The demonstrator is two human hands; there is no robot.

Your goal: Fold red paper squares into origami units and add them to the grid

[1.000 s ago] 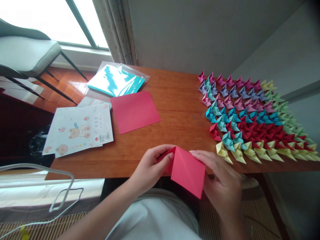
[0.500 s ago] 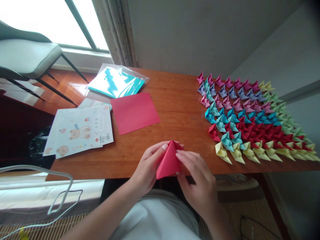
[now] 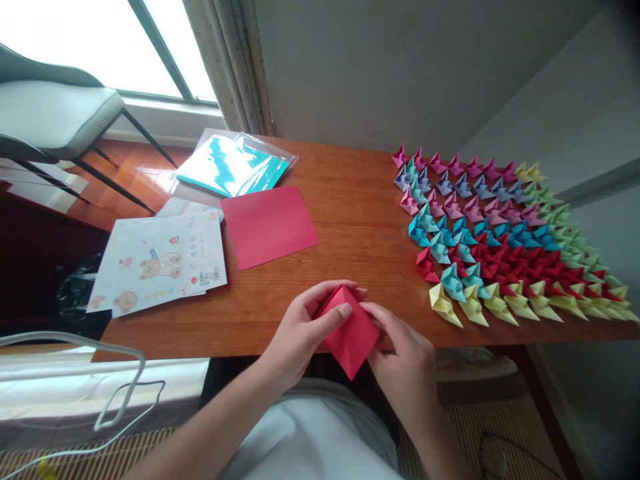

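Note:
A red folded paper [image 3: 353, 340], now diamond-shaped with a crease down its middle, is held between both hands over the table's front edge. My left hand [image 3: 303, 327] grips it from the left, thumb pressed flat on the upper face and fingers behind. On the right side, my right hand [image 3: 403, 350] pinches the paper's edge, its thumb and fingertips partly hidden behind the sheet. Flat on the table beyond my left hand lies a red paper sheet [image 3: 270, 227].
Rows of folded paper pieces [image 3: 500, 250] in several colours cover the table's right side. At the left lie a white bear-printed sheet [image 3: 165, 263] and a plastic-wrapped turquoise paper pack [image 3: 235, 163]. A chair [image 3: 60, 110] stands by the window.
The red folded paper has gone from a narrow triangle to a wider diamond. My left thumb has moved onto its front face, and my right fingers have shifted to its right edge.

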